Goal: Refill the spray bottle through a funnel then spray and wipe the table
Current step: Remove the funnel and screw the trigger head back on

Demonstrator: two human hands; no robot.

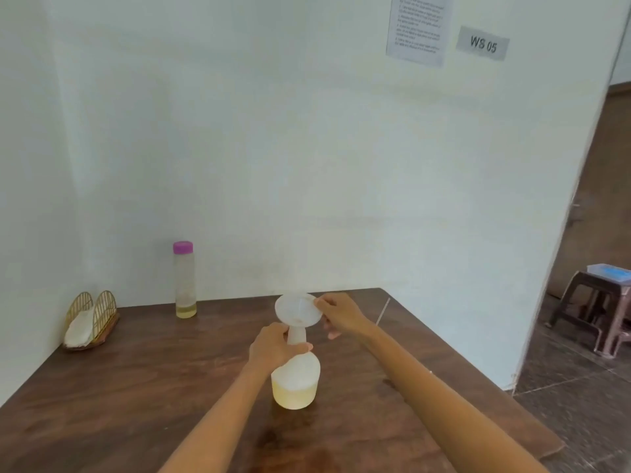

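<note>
While the funnel stands with its stem down in the neck of the spray bottle, the relation that matters is a vertical one: funnel and bottle share one upright long axis, with the funnel's wide mouth above the fingers of the left hand and level with those of the right hand. The left hand's fingers curl round the bottle's neck, just under the funnel bowl, and hold it on the table. The right hand pinches the funnel's rim on its far right edge, thumb and forefinger closed on the plastic; the remaining fingers hang loosely curled below. Judged from this, the right hand is the nearer one to lift the funnel straight up, while the left steadies the bottle beneath.

Pale yellow liquid fills roughly the lower part of the spray bottle, below the left fingers. A tall bottle with a purple cap stands well apart, beyond and to the left of both hands, nearly drained. Farther left still sits a holder with cloth.

Counted: one funnel, one spray bottle, one purple-capped bottle, one cloth holder, two hands. No spray head is plainly visible.
</note>
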